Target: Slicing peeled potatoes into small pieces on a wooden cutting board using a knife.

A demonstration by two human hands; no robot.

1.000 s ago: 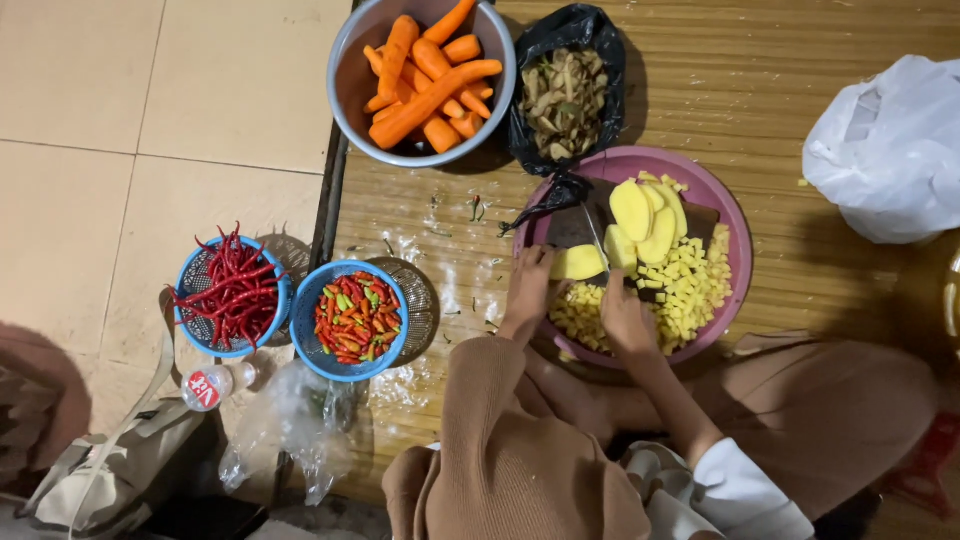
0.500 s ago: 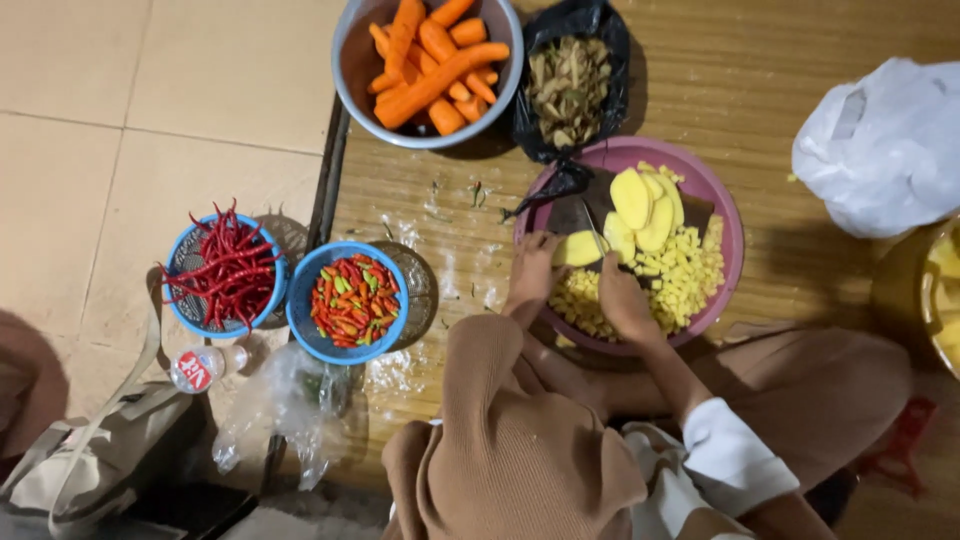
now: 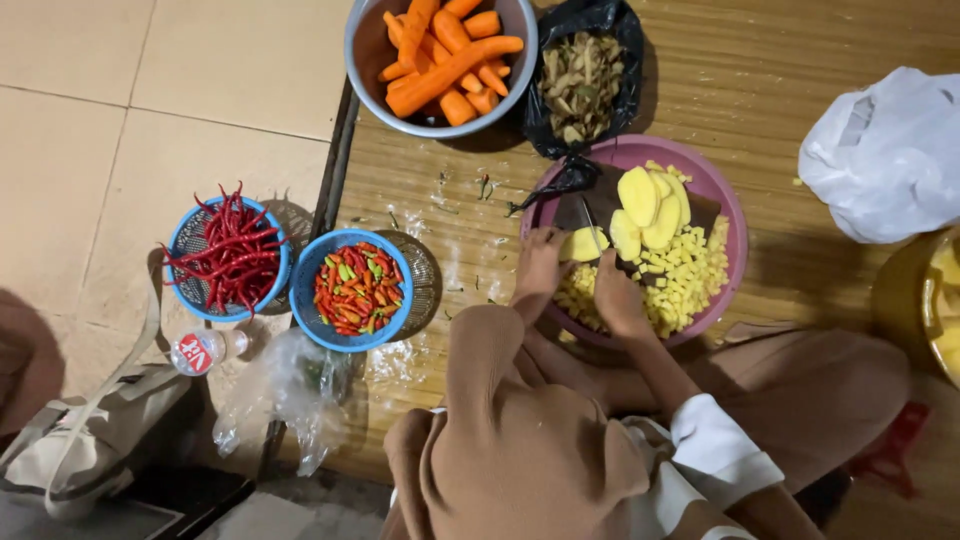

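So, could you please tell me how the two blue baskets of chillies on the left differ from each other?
The left blue basket holds long, thin chillies, all red, with stems poking over its rim; the right blue basket holds short, stubby chillies in mixed red, orange and green, lying below its rim. The left one stands on the tiled floor, the right one on the edge of the woven mat. Both are round, blue, perforated plastic.

Tight at the pink bowl, open mat to the left

The pink bowl (image 3: 735, 215) is hemmed in: the black bag (image 3: 585, 75) touches its upper left rim, the carrot bowl (image 3: 440, 60) sits beyond that, the white bag (image 3: 885, 150) lies to its right, and both knees close it in below. A bare strip of mat (image 3: 460, 215) runs between it and the small chili basket (image 3: 355, 290), with the long chili basket (image 3: 230, 258) just beside.
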